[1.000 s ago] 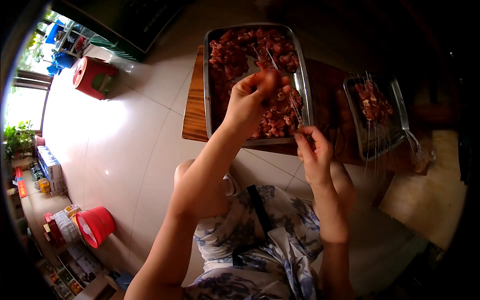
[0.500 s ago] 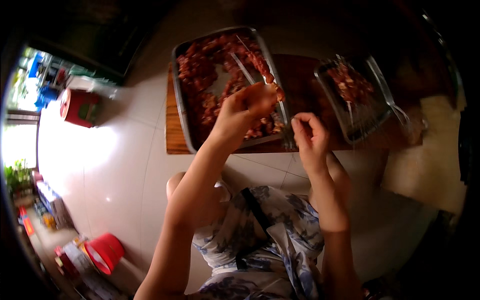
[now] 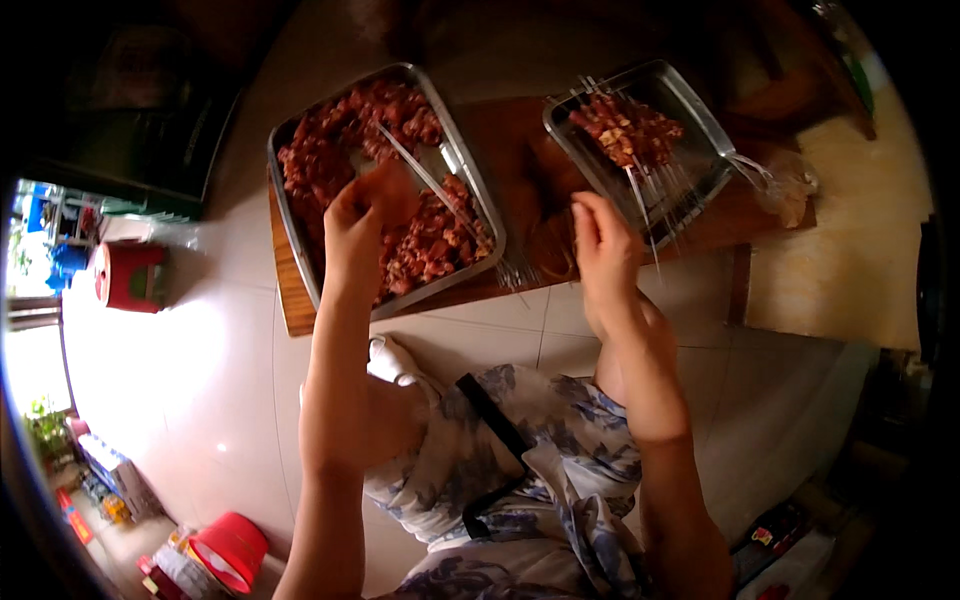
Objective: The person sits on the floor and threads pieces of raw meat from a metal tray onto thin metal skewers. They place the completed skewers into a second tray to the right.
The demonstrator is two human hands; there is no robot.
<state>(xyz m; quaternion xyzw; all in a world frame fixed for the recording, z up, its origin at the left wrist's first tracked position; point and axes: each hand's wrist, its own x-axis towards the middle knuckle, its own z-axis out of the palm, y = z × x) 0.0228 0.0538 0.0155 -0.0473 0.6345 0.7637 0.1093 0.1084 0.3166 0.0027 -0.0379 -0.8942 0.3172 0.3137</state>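
Note:
My left hand (image 3: 362,215) is over the large metal tray (image 3: 482,165) of raw red meat pieces (image 3: 325,150). Its fingers are curled together and their tips are blurred; I cannot make out what is between them. A long, pale metal utensil (image 3: 425,178) lies slanted across the meat. My right hand (image 3: 608,250) hovers between the two trays, thumb and fingers pressed together; whatever it pinches is not visible. To its upper right, a smaller metal tray (image 3: 700,110) carries several skewers threaded with meat (image 3: 625,130), their bare metal ends pointing toward me.
Both trays rest on a low wooden table (image 3: 293,290). Several bare metal skewers (image 3: 515,272) lie at its near edge, beside the large tray. A clear plastic bag (image 3: 785,185) is at the right. On the left floor stand a red stool (image 3: 135,275) and a red bucket (image 3: 228,550).
The view has shifted, so both trays appear farther left. My left hand has moved left over the meat; the meat-laden skewer seen at it before no longer shows there. My right hand stays pinched.

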